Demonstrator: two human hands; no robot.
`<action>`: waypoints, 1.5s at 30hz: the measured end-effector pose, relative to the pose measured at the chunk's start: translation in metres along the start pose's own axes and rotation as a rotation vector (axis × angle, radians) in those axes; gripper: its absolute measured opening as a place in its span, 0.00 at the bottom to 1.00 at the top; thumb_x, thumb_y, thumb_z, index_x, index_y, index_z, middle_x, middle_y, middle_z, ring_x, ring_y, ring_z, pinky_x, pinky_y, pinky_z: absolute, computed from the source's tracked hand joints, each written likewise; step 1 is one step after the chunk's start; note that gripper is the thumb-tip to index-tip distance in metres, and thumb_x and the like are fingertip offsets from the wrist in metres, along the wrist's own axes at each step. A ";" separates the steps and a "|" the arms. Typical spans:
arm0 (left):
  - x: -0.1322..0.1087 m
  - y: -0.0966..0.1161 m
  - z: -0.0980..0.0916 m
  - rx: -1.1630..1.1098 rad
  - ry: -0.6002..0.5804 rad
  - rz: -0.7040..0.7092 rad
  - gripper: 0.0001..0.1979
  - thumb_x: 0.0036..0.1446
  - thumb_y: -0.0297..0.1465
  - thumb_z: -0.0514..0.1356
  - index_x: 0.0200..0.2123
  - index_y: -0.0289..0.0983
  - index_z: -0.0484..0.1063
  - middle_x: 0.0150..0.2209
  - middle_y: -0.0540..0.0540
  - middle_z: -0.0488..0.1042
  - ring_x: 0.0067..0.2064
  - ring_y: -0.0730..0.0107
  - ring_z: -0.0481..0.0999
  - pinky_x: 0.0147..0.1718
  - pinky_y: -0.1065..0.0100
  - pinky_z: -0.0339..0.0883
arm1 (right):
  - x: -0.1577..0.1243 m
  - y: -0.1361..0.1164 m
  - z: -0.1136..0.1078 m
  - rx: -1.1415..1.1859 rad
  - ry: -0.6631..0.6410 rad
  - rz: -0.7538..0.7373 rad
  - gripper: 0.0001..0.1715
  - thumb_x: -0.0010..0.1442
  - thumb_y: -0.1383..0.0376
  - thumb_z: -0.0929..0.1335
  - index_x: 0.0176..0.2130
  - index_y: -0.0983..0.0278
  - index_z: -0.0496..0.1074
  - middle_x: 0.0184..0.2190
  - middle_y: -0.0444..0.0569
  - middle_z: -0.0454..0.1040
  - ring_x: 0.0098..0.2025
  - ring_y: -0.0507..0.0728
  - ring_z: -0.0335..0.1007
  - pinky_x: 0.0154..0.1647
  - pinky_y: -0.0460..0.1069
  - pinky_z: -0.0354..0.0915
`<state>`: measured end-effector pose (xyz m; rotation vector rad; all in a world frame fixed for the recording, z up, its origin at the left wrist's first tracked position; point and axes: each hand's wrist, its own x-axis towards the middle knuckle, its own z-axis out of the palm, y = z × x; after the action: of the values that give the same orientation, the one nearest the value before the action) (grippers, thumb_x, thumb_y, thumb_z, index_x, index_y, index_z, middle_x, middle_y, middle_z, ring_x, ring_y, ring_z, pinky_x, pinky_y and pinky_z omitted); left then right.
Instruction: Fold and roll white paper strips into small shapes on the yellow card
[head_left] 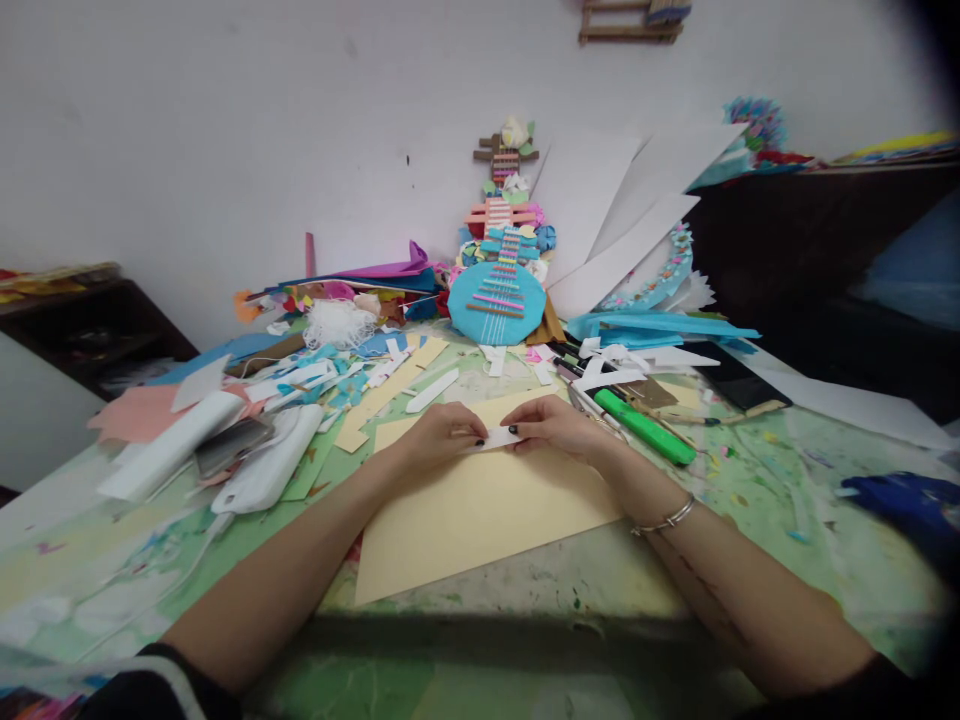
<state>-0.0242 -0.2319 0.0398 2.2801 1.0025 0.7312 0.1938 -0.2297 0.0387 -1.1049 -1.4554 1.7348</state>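
A small white strip of paper (499,437) is pinched at both ends between my two hands. Its left end is in the fingers of my left hand (444,438). My right hand (556,426), with a bracelet on its wrist, grips the other end. Beneath them a sheet of pale yellow paper (480,515) lies on the table, reaching close to its front edge. A pointed white paper strip (433,390) rests just beyond my left hand. The underside of the held strip is hidden.
A blue paper lute-shaped craft (498,303) stands against the wall. To the right lie a green utility knife (645,426) and a black phone (735,377). A white power strip (270,460) with a cable and many paper scraps cover the left side.
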 end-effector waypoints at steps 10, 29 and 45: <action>0.001 0.003 0.005 0.048 0.066 -0.032 0.11 0.47 0.26 0.59 0.36 0.40 0.74 0.31 0.48 0.76 0.33 0.69 0.74 0.33 0.71 0.66 | 0.009 0.010 -0.001 -0.415 0.103 -0.176 0.12 0.47 0.73 0.66 0.35 0.67 0.74 0.25 0.48 0.76 0.23 0.50 0.70 0.22 0.43 0.63; 0.001 -0.008 0.002 0.144 0.008 -0.011 0.03 0.48 0.29 0.60 0.28 0.37 0.72 0.31 0.48 0.73 0.36 0.69 0.70 0.36 0.70 0.64 | 0.007 0.008 0.003 -0.844 0.183 -0.395 0.11 0.45 0.75 0.65 0.27 0.65 0.75 0.24 0.45 0.75 0.27 0.49 0.67 0.28 0.43 0.60; 0.002 -0.003 -0.007 0.181 0.053 -0.065 0.05 0.44 0.28 0.61 0.28 0.35 0.70 0.27 0.50 0.73 0.30 0.74 0.70 0.29 0.73 0.61 | 0.005 0.004 0.003 -0.914 0.186 -0.429 0.13 0.43 0.78 0.64 0.25 0.65 0.74 0.22 0.43 0.73 0.26 0.49 0.66 0.28 0.42 0.58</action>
<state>-0.0291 -0.2273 0.0435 2.3793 1.2051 0.7020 0.1889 -0.2282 0.0340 -1.1950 -2.2234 0.6226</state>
